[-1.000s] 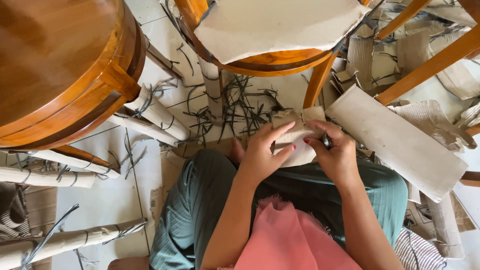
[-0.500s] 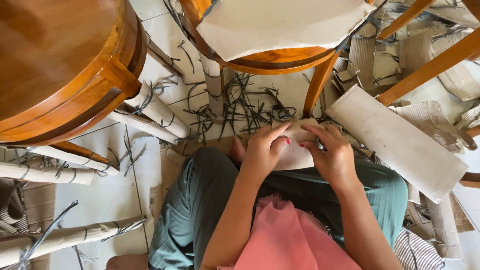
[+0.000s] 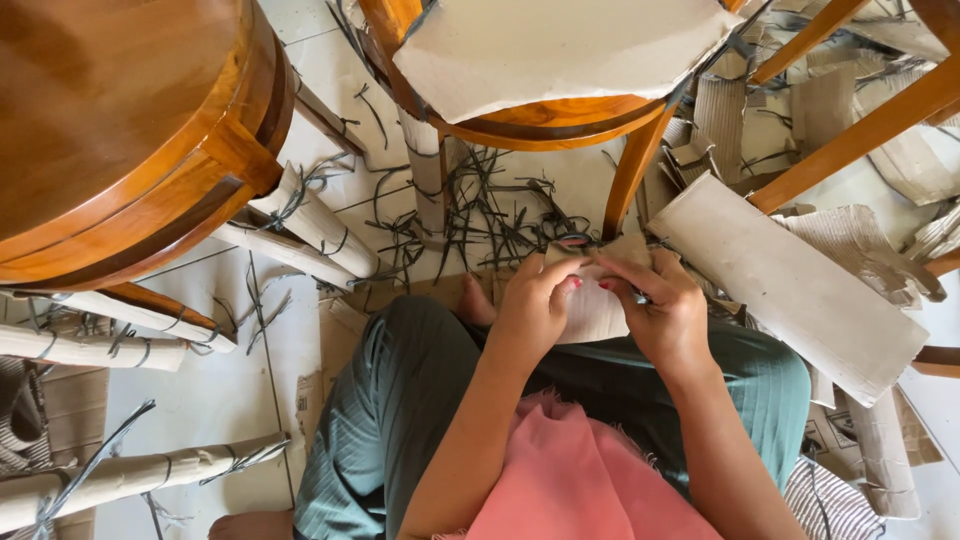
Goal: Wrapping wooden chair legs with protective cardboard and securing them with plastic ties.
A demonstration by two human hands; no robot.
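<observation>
Both hands are closed on a small wrapped bundle of pale corrugated cardboard, which is held just above the lap, between the knees in green striped trousers. By the left hand the bundle's left side is gripped, with the fingers curled over its top edge; by the right hand the right side is clasped, the fingers bent inward over the cardboard. A dark strap is seen at the bundle's upper edge, though how it is fastened cannot be told. A pink cloth is draped below the forearms. Beyond the hands, the white tiled floor is strewn with cut black strap pieces. A long flat cardboard-wrapped piece is laid just to the right of the hands. Round wooden tables are seen overhead: one at upper left, and another at top centre, partly covered by a sheet of cardboard. Cardboard-wrapped legs, bound with straps, are spread at left.
</observation>
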